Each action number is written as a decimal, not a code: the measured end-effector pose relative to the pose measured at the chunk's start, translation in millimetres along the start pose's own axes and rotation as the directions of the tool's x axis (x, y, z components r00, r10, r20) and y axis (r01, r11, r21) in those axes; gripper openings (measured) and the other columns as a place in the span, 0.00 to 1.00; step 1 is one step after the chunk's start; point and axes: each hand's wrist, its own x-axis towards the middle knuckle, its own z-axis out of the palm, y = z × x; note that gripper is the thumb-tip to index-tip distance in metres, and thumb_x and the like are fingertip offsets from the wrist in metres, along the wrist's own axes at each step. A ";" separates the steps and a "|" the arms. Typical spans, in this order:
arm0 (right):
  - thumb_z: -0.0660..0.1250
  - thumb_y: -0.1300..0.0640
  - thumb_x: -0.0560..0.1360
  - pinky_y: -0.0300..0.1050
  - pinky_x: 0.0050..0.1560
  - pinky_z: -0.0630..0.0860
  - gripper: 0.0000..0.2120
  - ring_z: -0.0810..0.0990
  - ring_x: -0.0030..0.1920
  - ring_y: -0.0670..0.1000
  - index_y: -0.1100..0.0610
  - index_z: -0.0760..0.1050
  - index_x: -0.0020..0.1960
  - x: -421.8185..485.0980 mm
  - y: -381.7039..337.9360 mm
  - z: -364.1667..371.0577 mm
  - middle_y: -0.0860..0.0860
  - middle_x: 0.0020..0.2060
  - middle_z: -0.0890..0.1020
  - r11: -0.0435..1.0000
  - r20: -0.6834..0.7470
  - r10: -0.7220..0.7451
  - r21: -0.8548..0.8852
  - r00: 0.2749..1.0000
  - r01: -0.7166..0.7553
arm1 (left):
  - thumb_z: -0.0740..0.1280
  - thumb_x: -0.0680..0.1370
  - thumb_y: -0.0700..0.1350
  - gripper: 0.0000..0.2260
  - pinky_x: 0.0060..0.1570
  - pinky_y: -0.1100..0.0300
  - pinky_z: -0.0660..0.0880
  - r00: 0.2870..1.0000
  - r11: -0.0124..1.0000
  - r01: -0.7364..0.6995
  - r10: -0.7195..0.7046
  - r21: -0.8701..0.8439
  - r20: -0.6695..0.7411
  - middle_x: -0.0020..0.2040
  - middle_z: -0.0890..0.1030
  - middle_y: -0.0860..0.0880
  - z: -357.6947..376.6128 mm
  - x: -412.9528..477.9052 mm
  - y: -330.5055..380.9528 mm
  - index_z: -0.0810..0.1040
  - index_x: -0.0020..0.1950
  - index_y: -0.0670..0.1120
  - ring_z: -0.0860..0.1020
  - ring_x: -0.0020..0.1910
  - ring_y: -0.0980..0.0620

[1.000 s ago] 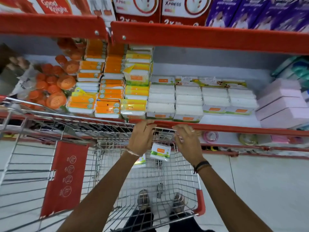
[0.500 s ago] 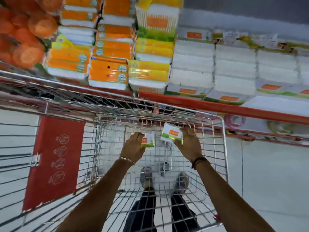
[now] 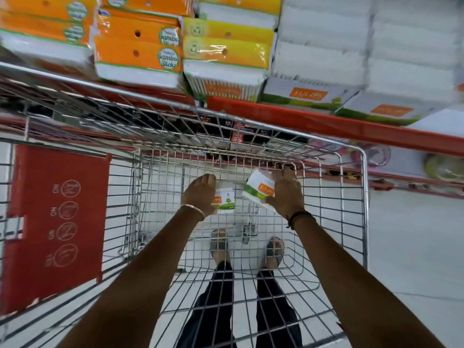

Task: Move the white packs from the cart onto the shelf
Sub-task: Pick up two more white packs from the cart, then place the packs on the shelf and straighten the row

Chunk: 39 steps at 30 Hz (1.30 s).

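Both my hands are down inside the wire cart (image 3: 361,197). My left hand (image 3: 200,193) grips a small white pack (image 3: 224,200) with an orange label and green print. My right hand (image 3: 286,189) grips a second white pack (image 3: 258,188) of the same kind, tilted. Above the cart's far rim runs the red-edged shelf (image 3: 326,124), where stacks of white packs (image 3: 316,64) sit with their orange labels facing me.
Orange packs (image 3: 138,46) and yellow packs (image 3: 226,49) fill the shelf's left part. A red child-seat flap (image 3: 57,222) hangs in the cart at left. My feet show through the cart floor. White tiled floor (image 3: 414,247) lies at right.
My hands dropped from the cart's far rim down into the basket and closed on the two packs. My head tilted downward and nearer, so the shelf now fills the top.
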 end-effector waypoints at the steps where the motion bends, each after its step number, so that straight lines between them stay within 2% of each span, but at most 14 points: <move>1: 0.76 0.55 0.66 0.53 0.61 0.69 0.33 0.71 0.61 0.62 0.60 0.65 0.66 -3.9 -1.1 0.8 0.61 0.65 0.68 1.000 -0.008 -0.020 0.004 1.000 0.021 | 0.77 0.64 0.44 0.32 0.59 0.53 0.73 1.000 1.000 0.006 -0.006 0.005 -0.004 0.59 0.75 0.43 1.1 -3.9 1.6 0.66 0.62 0.41 0.75 0.58 0.43; 3: 0.73 0.58 0.69 0.53 0.56 0.73 0.29 0.75 0.58 0.63 0.61 0.65 0.66 -14.9 -5.1 0.0 0.61 0.64 0.71 0.997 -0.001 -0.069 0.022 0.998 0.069 | 0.73 0.68 0.42 0.26 0.56 0.53 0.74 0.999 0.999 0.033 -0.032 0.004 -0.030 0.58 0.77 0.43 -0.3 -16.2 5.7 0.66 0.62 0.42 0.76 0.56 0.43; 7: 0.70 0.63 0.70 0.54 0.53 0.76 0.26 0.75 0.58 0.63 0.58 0.66 0.66 -44.4 -13.9 -10.3 0.59 0.62 0.75 0.986 -0.005 -0.109 0.127 0.994 0.109 | 0.69 0.69 0.37 0.27 0.48 0.49 0.79 0.999 0.998 0.051 -0.052 -0.020 -0.018 0.57 0.78 0.44 -15.5 -46.1 13.7 0.65 0.66 0.45 0.78 0.54 0.42; 11: 0.70 0.65 0.70 0.53 0.62 0.72 0.27 0.71 0.64 0.61 0.58 0.68 0.67 -75.8 -21.1 -37.8 0.58 0.65 0.73 0.960 -0.013 -0.067 0.273 0.998 0.068 | 0.71 0.68 0.37 0.25 0.48 0.51 0.78 0.992 0.996 0.094 -0.095 -0.007 -0.078 0.58 0.77 0.45 -43.9 -78.6 24.5 0.70 0.63 0.46 0.76 0.56 0.44; 14: 0.72 0.64 0.69 0.51 0.67 0.70 0.28 0.70 0.67 0.59 0.57 0.70 0.67 -97.1 -22.2 -68.2 0.57 0.67 0.72 0.947 -0.010 -0.068 0.314 0.998 0.068 | 0.71 0.67 0.36 0.25 0.48 0.50 0.78 0.983 0.992 0.109 -0.117 -0.062 -0.144 0.58 0.77 0.45 -70.6 -99.5 34.7 0.70 0.62 0.46 0.76 0.57 0.44; 18: 0.72 0.67 0.68 0.49 0.62 0.72 0.27 0.73 0.64 0.58 0.57 0.72 0.65 -124.2 -21.8 -118.7 0.56 0.65 0.74 0.945 -0.054 -0.125 0.298 0.991 0.136 | 0.70 0.68 0.35 0.27 0.51 0.47 0.78 0.967 0.990 0.090 -0.112 -0.104 -0.227 0.63 0.75 0.44 -113.8 -122.7 56.8 0.69 0.65 0.46 0.75 0.60 0.42; 21: 0.72 0.68 0.67 0.51 0.61 0.73 0.27 0.74 0.64 0.58 0.57 0.72 0.64 -137.9 -18.7 -157.0 0.57 0.64 0.75 0.934 -0.045 -0.179 0.307 0.983 0.184 | 0.72 0.68 0.37 0.25 0.49 0.47 0.78 0.957 0.991 0.074 -0.102 -0.111 -0.272 0.63 0.74 0.45 -146.1 -135.1 75.2 0.70 0.64 0.47 0.75 0.59 0.43; 27: 0.73 0.69 0.64 0.39 0.51 0.67 0.26 0.74 0.61 0.54 0.57 0.75 0.60 -172.7 15.1 -236.5 0.54 0.59 0.77 0.924 -0.189 -0.222 0.273 0.957 0.268 | 0.73 0.69 0.39 0.27 0.51 0.48 0.78 0.923 0.995 -0.015 -0.025 -0.099 -0.385 0.63 0.72 0.46 -210.3 -157.7 129.4 0.70 0.66 0.46 0.72 0.63 0.44; 32: 0.72 0.70 0.65 0.49 0.60 0.72 0.27 0.72 0.62 0.56 0.56 0.73 0.62 -185.4 64.1 -283.6 0.55 0.60 0.75 0.928 -0.262 -0.185 0.269 0.947 0.256 | 0.72 0.69 0.35 0.26 0.48 0.50 0.80 0.891 0.992 -0.082 0.033 -0.091 -0.452 0.65 0.71 0.47 -244.1 -157.1 184.2 0.71 0.65 0.48 0.71 0.65 0.47; 34: 0.72 0.71 0.65 0.49 0.61 0.71 0.27 0.71 0.64 0.56 0.57 0.73 0.62 -186.1 85.6 -298.4 0.55 0.61 0.75 0.936 -0.292 -0.154 0.263 0.944 0.234 | 0.71 0.69 0.35 0.27 0.48 0.51 0.80 0.890 0.992 -0.102 0.056 -0.077 -0.452 0.67 0.69 0.46 -254.0 -152.7 208.4 0.70 0.66 0.48 0.69 0.67 0.47; 37: 0.71 0.73 0.65 0.50 0.66 0.70 0.28 0.69 0.68 0.56 0.58 0.72 0.63 -186.7 124.1 -318.6 0.56 0.63 0.74 0.937 -0.331 -0.100 0.286 0.938 0.201 | 0.71 0.69 0.36 0.25 0.48 0.52 0.78 0.870 0.986 -0.156 0.107 -0.064 -0.481 0.63 0.71 0.47 -265.3 -142.9 252.1 0.72 0.65 0.47 0.72 0.63 0.46; 39: 0.70 0.73 0.65 0.50 0.66 0.70 0.28 0.70 0.67 0.58 0.59 0.73 0.62 -183.8 143.6 -328.7 0.58 0.62 0.75 0.942 -0.372 -0.084 0.272 0.924 0.195 | 0.71 0.69 0.37 0.25 0.48 0.53 0.78 0.862 0.983 -0.174 0.119 -0.066 -0.493 0.60 0.72 0.48 -269.7 -135.0 276.5 0.72 0.64 0.47 0.72 0.61 0.47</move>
